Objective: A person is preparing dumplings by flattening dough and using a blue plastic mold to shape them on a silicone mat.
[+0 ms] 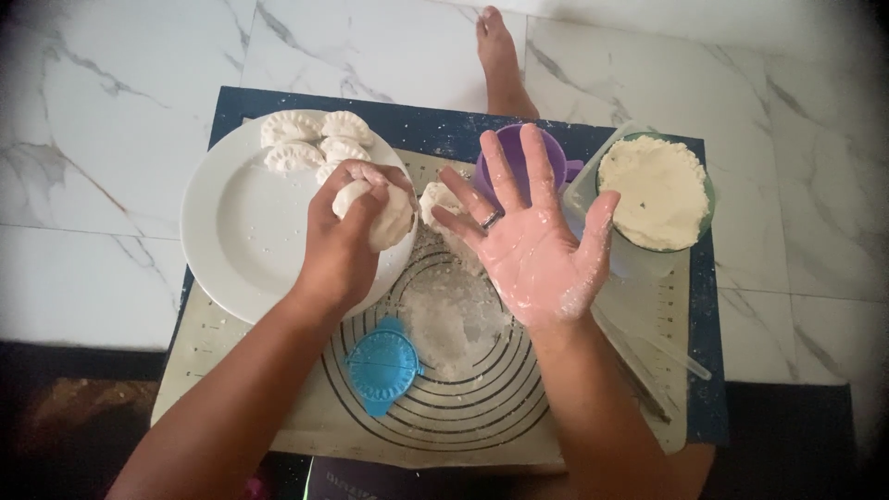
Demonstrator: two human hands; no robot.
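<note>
My left hand (347, 236) grips a white lump of dough (384, 215) above the right rim of a white plate (231, 231). Several crimped dumplings (310, 141) lie at the plate's far side. My right hand (532, 231) is held open, palm up and floury, with a ring on one finger, above the baking mat (463, 407). A further piece of dough (437, 199) rests on the mat between my hands. A blue dumpling press (381, 366) lies shut on the mat near my left forearm.
A purple cup (556, 153) stands behind my right hand. A bowl of white flour or dough (657, 194) sits in a clear container at the right. Loose flour (454, 319) covers the mat's middle. A bare foot (500, 56) rests on the marble floor beyond.
</note>
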